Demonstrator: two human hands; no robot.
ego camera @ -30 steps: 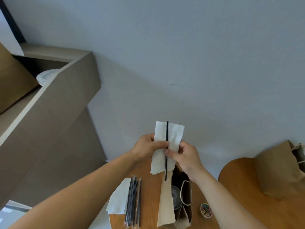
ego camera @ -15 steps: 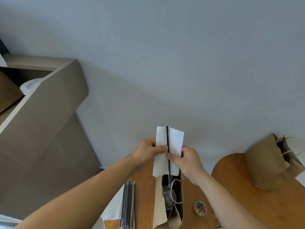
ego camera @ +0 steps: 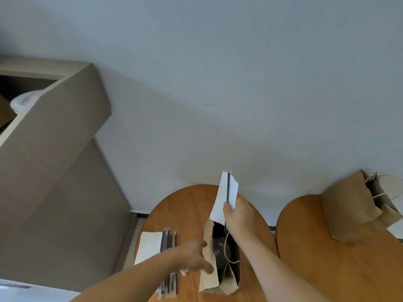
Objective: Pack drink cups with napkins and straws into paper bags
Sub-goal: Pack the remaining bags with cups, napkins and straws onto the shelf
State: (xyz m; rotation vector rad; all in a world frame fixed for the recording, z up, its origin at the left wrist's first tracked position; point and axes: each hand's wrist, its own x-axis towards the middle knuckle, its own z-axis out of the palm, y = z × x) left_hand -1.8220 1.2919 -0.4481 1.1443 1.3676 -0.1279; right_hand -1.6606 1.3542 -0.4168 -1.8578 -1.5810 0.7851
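Cup (ego camera: 220,251) half-hidden inside bag (ego camera: 209,277) — right hand (ego camera: 238,216) pinching napkin (ego camera: 224,197), straw (ego camera: 228,188).

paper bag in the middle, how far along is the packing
Done: a cup already sits inside the open paper bag. In hand: the right hand holds a napkin with a black straw above the bag while the left hand touches its edge. Left: dropping them in; spare straws and napkins remain on the table.

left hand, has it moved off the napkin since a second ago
Yes. The left hand has let go of the napkin and dropped down to the near edge of the open paper bag; only the right hand holds napkin and straw.
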